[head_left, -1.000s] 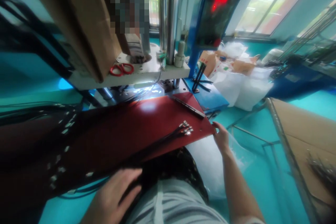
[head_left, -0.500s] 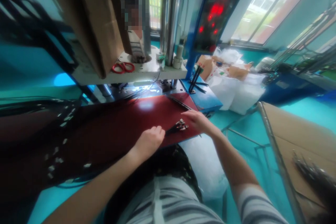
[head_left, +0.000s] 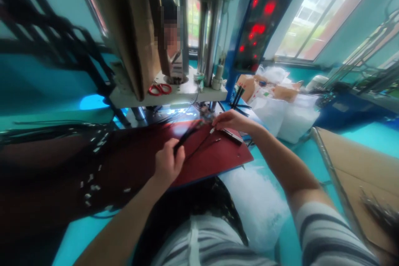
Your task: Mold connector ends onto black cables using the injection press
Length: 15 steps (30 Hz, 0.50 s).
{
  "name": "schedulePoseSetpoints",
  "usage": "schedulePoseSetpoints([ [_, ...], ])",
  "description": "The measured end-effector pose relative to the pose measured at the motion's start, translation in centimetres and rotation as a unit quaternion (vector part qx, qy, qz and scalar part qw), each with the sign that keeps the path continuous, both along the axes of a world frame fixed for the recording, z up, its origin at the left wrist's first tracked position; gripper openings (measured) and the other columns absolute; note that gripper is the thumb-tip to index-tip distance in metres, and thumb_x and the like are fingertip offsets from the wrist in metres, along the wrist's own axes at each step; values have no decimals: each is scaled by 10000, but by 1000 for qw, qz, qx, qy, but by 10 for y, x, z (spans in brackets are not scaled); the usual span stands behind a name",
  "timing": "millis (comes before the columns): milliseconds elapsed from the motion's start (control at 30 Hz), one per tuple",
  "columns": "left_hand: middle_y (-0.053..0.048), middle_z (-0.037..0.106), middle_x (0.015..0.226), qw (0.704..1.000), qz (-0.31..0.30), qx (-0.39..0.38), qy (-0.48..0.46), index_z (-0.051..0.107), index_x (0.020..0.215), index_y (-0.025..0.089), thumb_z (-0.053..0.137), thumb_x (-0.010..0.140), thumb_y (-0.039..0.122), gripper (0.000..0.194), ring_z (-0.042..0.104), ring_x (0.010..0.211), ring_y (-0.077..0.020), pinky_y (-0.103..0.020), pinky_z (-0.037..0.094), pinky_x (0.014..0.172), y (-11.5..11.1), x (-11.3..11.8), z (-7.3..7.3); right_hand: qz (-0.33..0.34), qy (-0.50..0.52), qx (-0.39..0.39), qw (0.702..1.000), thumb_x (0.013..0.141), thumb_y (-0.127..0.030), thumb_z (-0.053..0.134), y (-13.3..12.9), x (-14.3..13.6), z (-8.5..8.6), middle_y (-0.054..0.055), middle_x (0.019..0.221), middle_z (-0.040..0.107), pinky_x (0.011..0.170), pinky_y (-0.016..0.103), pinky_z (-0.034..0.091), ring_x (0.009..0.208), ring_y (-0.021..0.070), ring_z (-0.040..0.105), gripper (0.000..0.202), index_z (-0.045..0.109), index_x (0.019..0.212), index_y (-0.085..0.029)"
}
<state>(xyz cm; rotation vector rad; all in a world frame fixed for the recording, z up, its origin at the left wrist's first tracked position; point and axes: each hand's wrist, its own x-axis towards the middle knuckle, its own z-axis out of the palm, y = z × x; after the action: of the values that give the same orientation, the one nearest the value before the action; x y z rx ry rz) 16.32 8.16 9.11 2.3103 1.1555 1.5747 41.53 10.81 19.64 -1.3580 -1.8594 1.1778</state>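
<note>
My left hand (head_left: 170, 160) is closed around a bundle of black cables (head_left: 188, 134), which slants up and away over the red-brown tabletop (head_left: 205, 164). The metal-tipped ends of the bundle blur together in front of the press. To the right, my right hand (head_left: 233, 121) pinches the end of a single black cable (head_left: 199, 146), just beside its light connector (head_left: 212, 130). That cable runs back toward my left hand. Below my right hand lies a narrow metal bar (head_left: 232, 136), and a small metal-tipped piece (head_left: 217, 140) rests nearby.
A press (head_left: 199, 95) stands behind the tabletop, with red-handled scissors (head_left: 160, 89) on its plate. More black cables with pale connectors (head_left: 96, 145) spread to the left. White bags (head_left: 268, 110) sit at the back right, a cardboard-topped cart (head_left: 343, 162) at the right. A person is behind the press.
My left hand has lifted and tilted the cable bundle, its ends now pointing toward the press. My right hand, previously apart from the bundle, now pinches one cable's end. The view has shifted slightly.
</note>
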Motion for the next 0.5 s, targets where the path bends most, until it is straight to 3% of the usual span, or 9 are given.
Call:
schedulePoseSetpoints([
  [67, 18, 515, 643, 983, 6, -78, -164, 440, 914, 159, 425, 850, 282, 140, 506, 496, -86, -200, 418, 482, 7, -2, 3, 18, -32, 50, 998, 683, -185, 593, 4, -24, 27, -33, 637, 613, 567, 186, 417, 579, 68, 534, 181, 653, 832, -100],
  [133, 58, 447, 578, 940, -28, -139, -312, 414, 851, 177, 414, 843, 275, 98, 432, 422, -63, -171, 366, 397, 11, -1, 7, 49, -79, 117, 989, 697, -160, 584, 5, -51, 50, -35, 628, 598, 549, 178, 393, 565, 59, 511, 168, 648, 839, -95],
  [233, 81, 400, 541, 884, -70, -165, -433, 403, 785, 186, 427, 828, 266, 94, 379, 379, -46, -150, 317, 346, 14, 1, 13, 95, -157, 214, 959, 708, -111, 581, 1, -88, 78, -17, 656, 605, 586, 191, 388, 587, 61, 504, 141, 656, 826, -91],
  [367, 82, 399, 541, 867, -74, -172, -463, 412, 775, 190, 439, 824, 276, 103, 371, 378, -47, -154, 316, 351, 17, -2, 17, 117, -241, 286, 920, 724, -64, 550, -2, -116, 97, -23, 632, 587, 615, 201, 370, 591, 65, 493, 158, 669, 820, -104],
  [500, 71, 418, 553, 902, -64, -227, -361, 432, 823, 195, 438, 837, 323, 129, 385, 408, -70, -180, 317, 382, 25, -3, 10, 117, -287, 261, 914, 709, -58, 543, 5, -100, 90, -23, 635, 592, 607, 197, 362, 591, 70, 496, 155, 666, 775, -125],
])
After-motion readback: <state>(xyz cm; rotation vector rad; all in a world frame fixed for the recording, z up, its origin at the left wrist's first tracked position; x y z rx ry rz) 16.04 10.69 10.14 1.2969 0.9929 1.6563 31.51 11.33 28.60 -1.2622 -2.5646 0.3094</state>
